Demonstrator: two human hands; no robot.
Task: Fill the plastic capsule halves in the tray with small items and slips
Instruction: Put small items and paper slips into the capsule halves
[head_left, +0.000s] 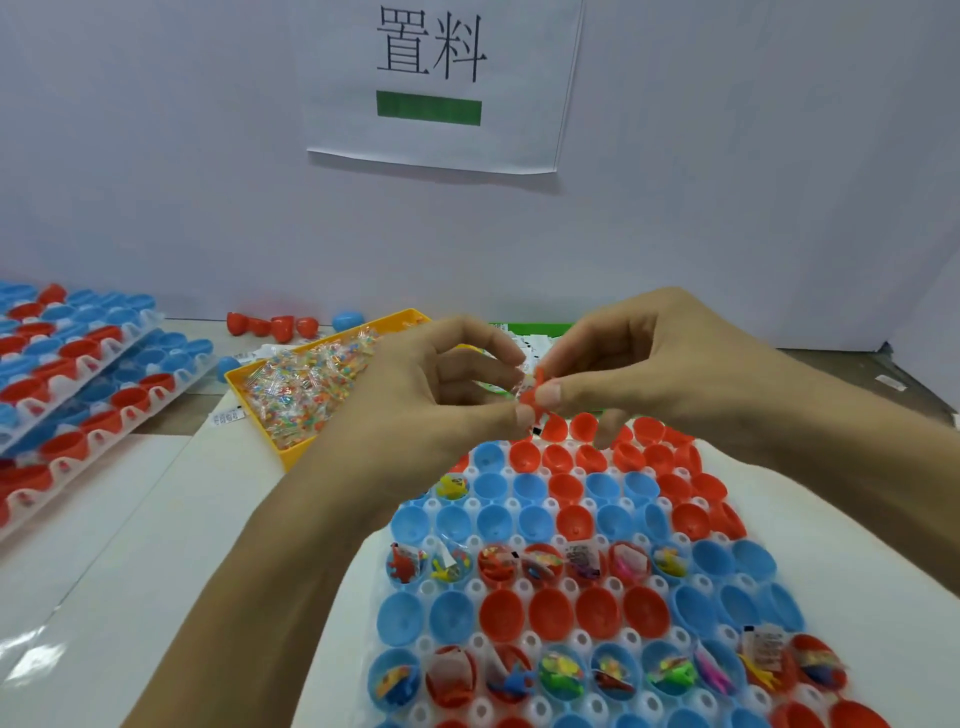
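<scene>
1. Both hands, left hand (441, 379) and right hand (639, 358), pinch one small orange toy (535, 397) above the tray (571, 587) at twelve o'clock.
2. Advice: separate it cleanly, then drop it into an unfilled capsule half (491, 486) at six o'clock.

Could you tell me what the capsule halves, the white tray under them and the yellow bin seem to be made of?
The capsule halves look like smooth, glossy moulded plastic: they show soft highlights. The white tray seems thin, semi-translucent formed plastic, with rounded bumps between cups. The yellow bin looks like rigid opaque plastic, though its finish is hard to judge.
</scene>
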